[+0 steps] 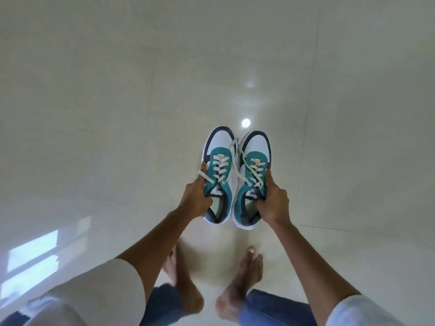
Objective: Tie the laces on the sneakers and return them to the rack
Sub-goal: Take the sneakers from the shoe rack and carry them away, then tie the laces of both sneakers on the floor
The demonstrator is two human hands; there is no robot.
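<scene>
I hold two teal, white and navy sneakers side by side above the floor, toes pointing away from me. My left hand [196, 196] grips the left sneaker [220, 149] at its collar and outer side. My right hand [274, 200] grips the right sneaker [257, 147] the same way at its collar. The white laces [235, 151] are threaded through the eyelets but hang loose, with ends trailing between the two shoes and over my left thumb. No rack is in view.
A glossy pale tiled floor [117, 114] fills the view, with ceiling-light reflections ahead of the shoes. My bare feet [242, 278] and rolled jeans cuffs stand below the sneakers. A bright window reflection lies at the lower left.
</scene>
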